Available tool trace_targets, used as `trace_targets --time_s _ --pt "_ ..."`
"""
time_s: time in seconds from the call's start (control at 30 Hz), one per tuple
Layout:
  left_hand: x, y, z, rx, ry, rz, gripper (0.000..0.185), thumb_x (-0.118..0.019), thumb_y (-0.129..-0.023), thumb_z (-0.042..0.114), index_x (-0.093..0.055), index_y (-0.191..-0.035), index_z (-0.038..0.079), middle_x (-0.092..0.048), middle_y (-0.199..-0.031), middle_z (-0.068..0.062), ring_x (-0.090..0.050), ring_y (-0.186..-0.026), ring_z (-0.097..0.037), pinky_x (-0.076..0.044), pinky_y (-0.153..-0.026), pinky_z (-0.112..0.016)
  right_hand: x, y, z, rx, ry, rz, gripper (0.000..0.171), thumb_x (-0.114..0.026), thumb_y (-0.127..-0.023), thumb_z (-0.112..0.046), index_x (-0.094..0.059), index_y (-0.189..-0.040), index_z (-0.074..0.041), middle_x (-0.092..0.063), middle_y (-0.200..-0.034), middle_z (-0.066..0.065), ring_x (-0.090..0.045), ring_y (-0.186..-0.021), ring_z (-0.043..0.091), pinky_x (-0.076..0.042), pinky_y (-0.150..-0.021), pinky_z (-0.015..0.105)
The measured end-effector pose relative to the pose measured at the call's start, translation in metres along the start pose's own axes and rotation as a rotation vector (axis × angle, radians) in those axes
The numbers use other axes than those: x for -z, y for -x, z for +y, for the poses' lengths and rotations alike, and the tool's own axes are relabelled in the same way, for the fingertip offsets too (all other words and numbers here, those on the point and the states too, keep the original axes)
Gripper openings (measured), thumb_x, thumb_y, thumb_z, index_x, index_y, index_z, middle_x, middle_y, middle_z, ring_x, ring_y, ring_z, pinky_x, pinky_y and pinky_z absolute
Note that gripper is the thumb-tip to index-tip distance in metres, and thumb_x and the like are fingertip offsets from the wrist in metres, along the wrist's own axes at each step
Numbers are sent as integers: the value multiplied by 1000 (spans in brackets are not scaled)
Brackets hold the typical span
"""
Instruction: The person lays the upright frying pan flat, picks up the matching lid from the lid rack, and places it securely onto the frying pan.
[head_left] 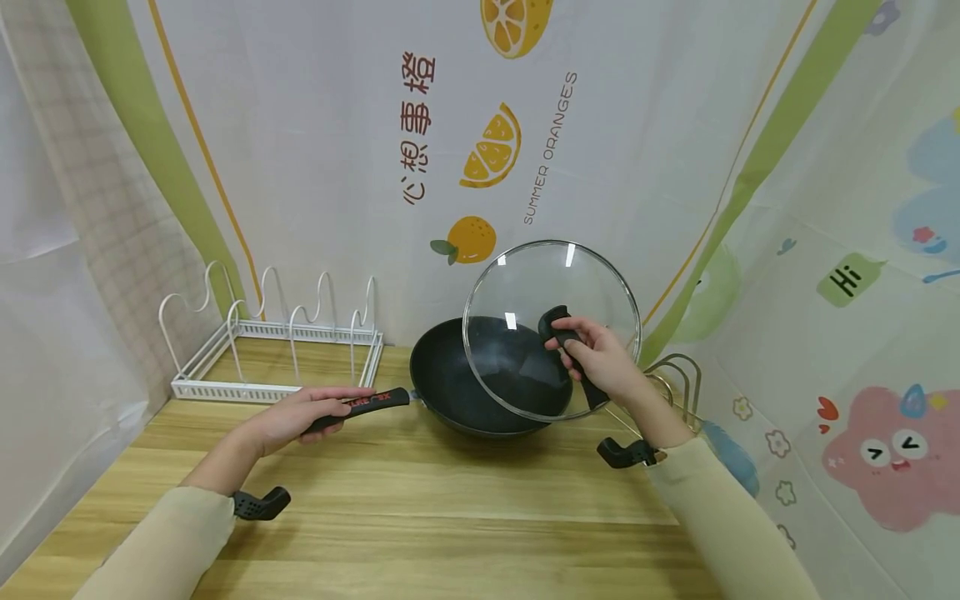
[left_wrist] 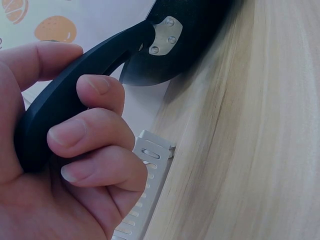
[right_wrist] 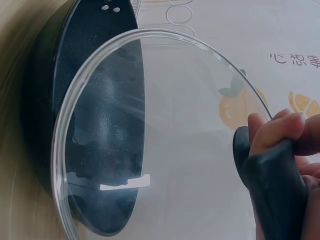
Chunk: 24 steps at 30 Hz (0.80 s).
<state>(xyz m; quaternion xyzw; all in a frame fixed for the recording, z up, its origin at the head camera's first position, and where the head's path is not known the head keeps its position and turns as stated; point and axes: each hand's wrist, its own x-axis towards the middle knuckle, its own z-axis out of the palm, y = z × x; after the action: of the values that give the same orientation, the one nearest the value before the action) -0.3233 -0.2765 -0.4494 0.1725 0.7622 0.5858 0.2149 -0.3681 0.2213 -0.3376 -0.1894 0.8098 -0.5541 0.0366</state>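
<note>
A black wok [head_left: 457,392] sits on the wooden table [head_left: 450,508] with its long black handle [head_left: 367,406] pointing left. My left hand [head_left: 300,414] grips that handle [left_wrist: 70,95], fingers curled round it. My right hand [head_left: 600,358] grips the black handle [head_left: 564,346] of a round glass lid [head_left: 525,283], held tilted up above the wok's right side. In the right wrist view the lid [right_wrist: 165,130] stands in front of the dark wok [right_wrist: 90,80], and my right hand's fingers [right_wrist: 280,135] wrap the lid's handle [right_wrist: 270,185].
A white wire rack [head_left: 277,346] stands at the back left of the table; its slotted edge [left_wrist: 145,185] shows near my left hand. A gold wire stand [head_left: 678,379] is behind my right wrist. Printed curtains close in the back and both sides.
</note>
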Motion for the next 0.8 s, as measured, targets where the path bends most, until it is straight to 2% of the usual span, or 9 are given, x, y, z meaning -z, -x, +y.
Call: trace_targets --time_s 0.4,0.57,0.8 --pt "-2 1 2 -9 -6 -3 54 -59 -112 26 -52 -163 9 -56 -83 0 -48 -68 -9 -35 -56 -20 -4 -6 -8 -46 26 -55 40 -44 -114 -4 -52 -153 0 -69 -135 32 -56 -75 13 -50 -61 26" --pt "-2 2 2 -17 -1 -6 54 -59 -112 26 -52 -163 8 -56 -83 0 -48 -68 -9 -35 -56 -20 -5 -9 -12 -82 32 -79 40 -44 -114 -5 -54 -153 -2 -68 -136 34 -56 -75 13 -50 -61 24" --pt "-1 1 0 -4 -8 5 55 -59 -112 26 -51 -163 8 -56 -84 0 -48 -68 -9 -35 -56 -20 -4 -18 -14 -114 14 -111 42 -44 -112 -4 -52 -153 2 -72 -128 27 -56 -75 11 -50 -61 23"
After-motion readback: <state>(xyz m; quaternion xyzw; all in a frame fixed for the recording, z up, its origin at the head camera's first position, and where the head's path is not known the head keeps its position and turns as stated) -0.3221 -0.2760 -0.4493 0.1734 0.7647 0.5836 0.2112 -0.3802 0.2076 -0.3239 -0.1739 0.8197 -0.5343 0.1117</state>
